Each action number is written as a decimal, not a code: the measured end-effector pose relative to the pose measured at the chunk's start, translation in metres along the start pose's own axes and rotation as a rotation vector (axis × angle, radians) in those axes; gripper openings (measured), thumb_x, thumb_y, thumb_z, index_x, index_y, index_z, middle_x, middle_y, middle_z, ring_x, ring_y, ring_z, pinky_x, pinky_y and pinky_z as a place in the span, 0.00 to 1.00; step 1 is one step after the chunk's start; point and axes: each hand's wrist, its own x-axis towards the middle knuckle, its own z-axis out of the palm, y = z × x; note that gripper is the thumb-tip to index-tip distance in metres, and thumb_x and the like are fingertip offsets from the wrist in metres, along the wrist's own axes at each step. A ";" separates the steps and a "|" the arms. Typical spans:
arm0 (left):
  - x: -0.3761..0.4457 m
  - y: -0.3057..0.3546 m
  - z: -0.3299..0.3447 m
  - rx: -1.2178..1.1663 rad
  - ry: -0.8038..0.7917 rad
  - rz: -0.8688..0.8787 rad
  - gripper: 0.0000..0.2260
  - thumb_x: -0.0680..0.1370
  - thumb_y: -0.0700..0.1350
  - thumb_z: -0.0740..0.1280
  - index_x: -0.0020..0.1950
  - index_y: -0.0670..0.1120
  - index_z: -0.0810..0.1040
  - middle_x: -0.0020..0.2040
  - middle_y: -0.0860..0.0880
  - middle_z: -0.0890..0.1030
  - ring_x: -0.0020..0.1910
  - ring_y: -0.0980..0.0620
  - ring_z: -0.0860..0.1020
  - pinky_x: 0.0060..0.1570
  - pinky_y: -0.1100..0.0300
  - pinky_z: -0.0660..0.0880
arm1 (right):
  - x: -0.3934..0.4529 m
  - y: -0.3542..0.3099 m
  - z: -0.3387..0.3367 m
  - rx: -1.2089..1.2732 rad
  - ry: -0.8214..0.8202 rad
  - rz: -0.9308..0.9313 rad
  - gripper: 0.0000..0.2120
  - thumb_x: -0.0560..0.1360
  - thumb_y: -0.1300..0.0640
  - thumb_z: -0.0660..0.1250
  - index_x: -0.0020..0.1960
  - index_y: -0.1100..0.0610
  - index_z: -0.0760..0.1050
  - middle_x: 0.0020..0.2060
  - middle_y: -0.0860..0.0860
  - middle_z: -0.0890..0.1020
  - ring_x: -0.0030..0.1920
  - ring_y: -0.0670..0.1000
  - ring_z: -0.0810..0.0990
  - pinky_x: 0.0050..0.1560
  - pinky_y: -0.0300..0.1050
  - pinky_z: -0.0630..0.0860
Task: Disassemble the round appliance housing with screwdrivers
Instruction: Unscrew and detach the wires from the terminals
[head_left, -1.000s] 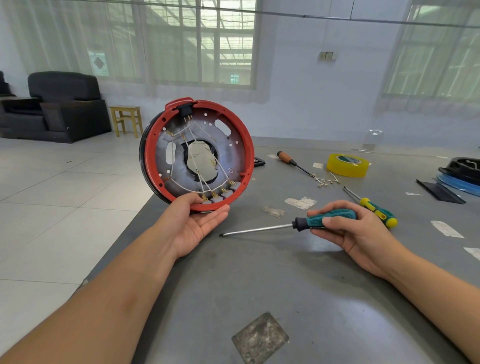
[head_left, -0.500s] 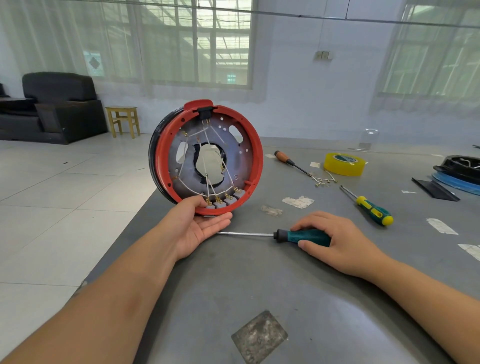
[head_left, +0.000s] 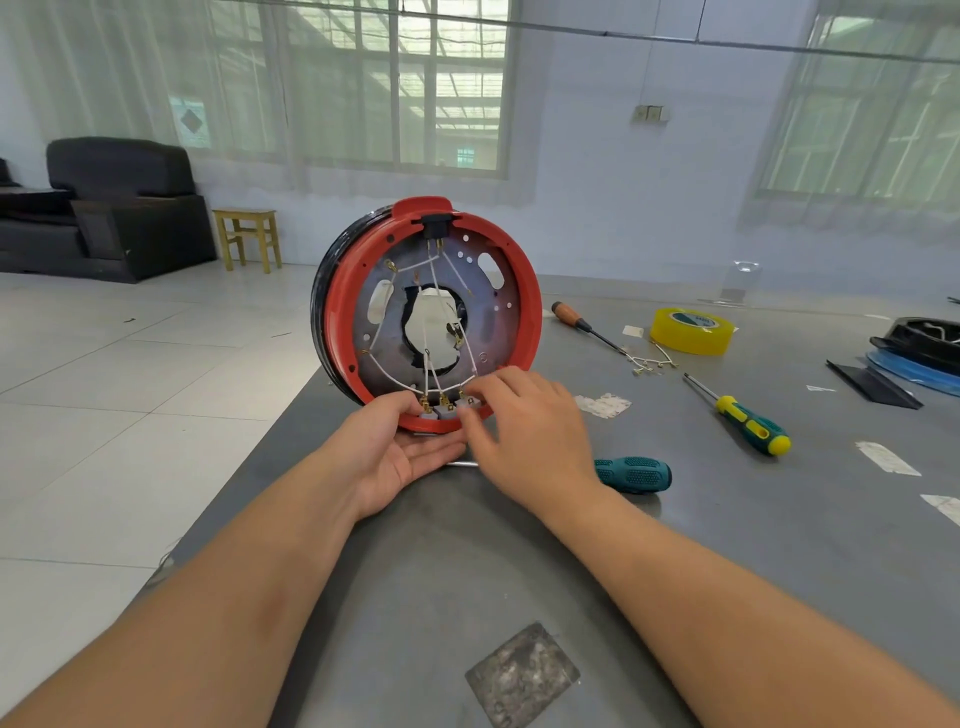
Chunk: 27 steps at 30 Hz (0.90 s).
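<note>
The round housing (head_left: 514, 322), with a red rim and a grey metal plate, stands on edge at the table's left side, its open side facing me. White wires cross the plate down to a row of grey terminals (head_left: 441, 410) at the bottom. My left hand (head_left: 395, 457) grips the bottom rim, thumb in front and fingers underneath. My right hand (head_left: 530, 431) is blurred, its fingertips on the rightmost terminal; whether they pinch it I cannot tell. The teal screwdriver (head_left: 634, 474) lies on the table just behind my right wrist.
On the grey table (head_left: 467, 571) lie a yellow-green screwdriver (head_left: 748, 423), an orange-handled screwdriver (head_left: 569, 314), loose wire pieces (head_left: 647, 361) and a yellow tape roll (head_left: 693, 330). Black and blue parts (head_left: 924, 353) sit far right. The table's left edge drops to tiled floor.
My right hand laid the teal screwdriver on the table, let go of it and moved left to the terminals. The housing shifted a little to the right in my left hand.
</note>
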 end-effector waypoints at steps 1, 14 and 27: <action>0.000 0.000 0.000 0.001 0.003 0.006 0.13 0.80 0.34 0.58 0.61 0.33 0.78 0.53 0.32 0.86 0.47 0.38 0.88 0.43 0.46 0.87 | 0.005 -0.006 0.006 0.013 0.011 0.028 0.11 0.79 0.48 0.66 0.54 0.52 0.83 0.48 0.48 0.83 0.49 0.53 0.80 0.50 0.51 0.74; 0.004 -0.001 0.000 0.077 0.025 0.036 0.10 0.80 0.35 0.60 0.57 0.36 0.79 0.39 0.38 0.85 0.38 0.42 0.87 0.40 0.49 0.87 | 0.023 -0.021 0.034 0.012 -0.034 0.162 0.08 0.79 0.49 0.65 0.52 0.50 0.81 0.47 0.47 0.83 0.51 0.52 0.77 0.54 0.50 0.69; -0.001 -0.002 0.004 0.087 0.028 0.051 0.08 0.81 0.34 0.59 0.55 0.38 0.77 0.38 0.39 0.87 0.37 0.42 0.88 0.34 0.51 0.85 | 0.021 -0.022 0.031 0.165 0.018 0.138 0.05 0.81 0.50 0.67 0.51 0.50 0.80 0.46 0.45 0.83 0.49 0.49 0.78 0.52 0.45 0.67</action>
